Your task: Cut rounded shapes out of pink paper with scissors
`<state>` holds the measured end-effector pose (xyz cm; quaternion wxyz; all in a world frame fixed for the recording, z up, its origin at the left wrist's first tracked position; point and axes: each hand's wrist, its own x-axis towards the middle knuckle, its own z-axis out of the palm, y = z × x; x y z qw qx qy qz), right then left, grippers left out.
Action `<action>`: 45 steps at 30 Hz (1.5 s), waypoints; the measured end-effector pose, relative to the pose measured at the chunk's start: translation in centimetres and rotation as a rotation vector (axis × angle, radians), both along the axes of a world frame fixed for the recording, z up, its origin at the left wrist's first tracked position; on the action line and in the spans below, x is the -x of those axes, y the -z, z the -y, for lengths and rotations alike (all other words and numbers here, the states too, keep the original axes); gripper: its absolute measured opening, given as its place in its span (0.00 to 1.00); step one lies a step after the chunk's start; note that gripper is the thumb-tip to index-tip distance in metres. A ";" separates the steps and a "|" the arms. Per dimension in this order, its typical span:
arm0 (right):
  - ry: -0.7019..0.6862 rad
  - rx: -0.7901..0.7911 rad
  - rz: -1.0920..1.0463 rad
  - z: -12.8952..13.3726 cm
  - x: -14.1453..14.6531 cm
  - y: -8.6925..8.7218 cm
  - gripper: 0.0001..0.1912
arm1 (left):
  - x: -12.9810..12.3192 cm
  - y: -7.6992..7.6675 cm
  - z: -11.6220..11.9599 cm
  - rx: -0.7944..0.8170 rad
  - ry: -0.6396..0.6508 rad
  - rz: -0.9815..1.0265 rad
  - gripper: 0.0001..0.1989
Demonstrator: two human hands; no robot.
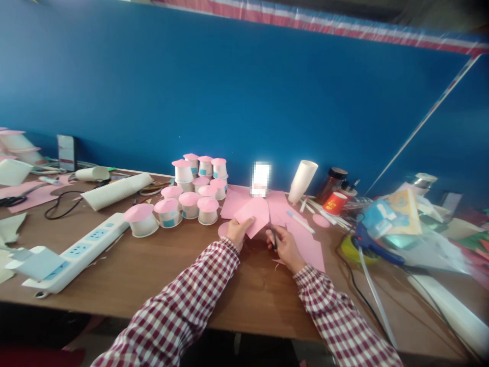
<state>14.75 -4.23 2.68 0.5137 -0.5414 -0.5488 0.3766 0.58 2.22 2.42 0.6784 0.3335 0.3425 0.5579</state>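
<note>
My left hand (237, 232) grips a sheet of pink paper (253, 214) by its lower left part, thumb on top. In my right hand (283, 244) is a pair of scissors (273, 235), its blades at the right edge of that paper. More pink sheets (309, 250) lie beneath and to the right on the table. A pink paper disc (223, 230) lies partly hidden beside my left hand. Left of my hands stand several white paper cups (170, 216) topped with shallow pink paper cones, some of them stacked.
A white power strip (86, 247) with a plugged-in adapter lies at the left. Behind the paper are a lit phone (261, 178) and a stack of white cups (302, 181). A red cup (334, 203), a dark jar (331, 183) and a blue glue gun (376, 248) with a cord are at the right.
</note>
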 end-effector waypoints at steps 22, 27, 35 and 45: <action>-0.008 0.010 0.014 0.0 0.0 0.2 0.24 | 0.1 -0.1 0.1 -0.013 -0.010 -0.017 0.18; 0.007 0.016 -0.003 -0.1 0.0 0.3 0.24 | 0.0 0.0 0.1 -0.027 -0.033 -0.042 0.19; 0.017 0.035 -0.013 0.1 0.1 -0.1 0.23 | 0.0 0.0 0.1 -0.025 -0.026 -0.072 0.20; 0.011 0.013 -0.005 -0.1 -0.1 0.2 0.23 | -0.1 0.1 0.0 -0.036 -0.032 -0.053 0.19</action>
